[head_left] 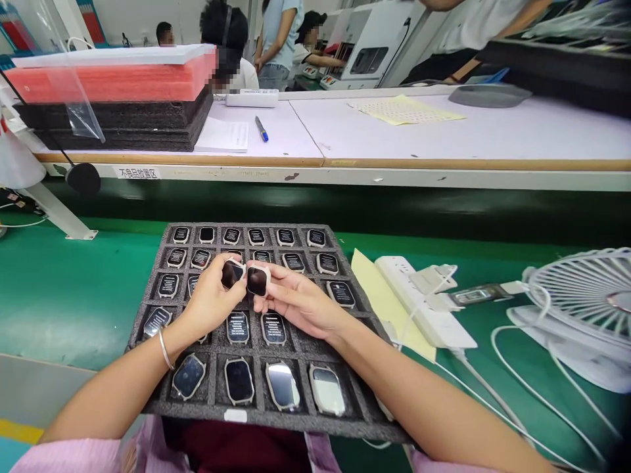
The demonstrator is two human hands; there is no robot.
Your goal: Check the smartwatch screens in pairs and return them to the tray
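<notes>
My left hand (217, 289) pinches a smartwatch case (232, 273) with a dark screen. Beside it, my right hand (290, 292) grips a second watch case (257, 280), also dark and pale-rimmed. Both are held close together above a dark grey foam tray (210, 410) with square compartments. Many compartments hold strapless watch cases; those towards the back mostly show white text, such as the watch (237, 327). In the front row a watch (239, 381) has a dark screen, and another (328, 390) reflects light. My hands and forearms hide part of the tray.
Right of the tray are yellow paper (372, 289), a white power strip (424, 309) with cables, and a white fan (586, 309). A raised shelf (315, 125) runs across the back, bearing stacked foam sheets (113, 112) and a pen (261, 129). Several people are beyond it.
</notes>
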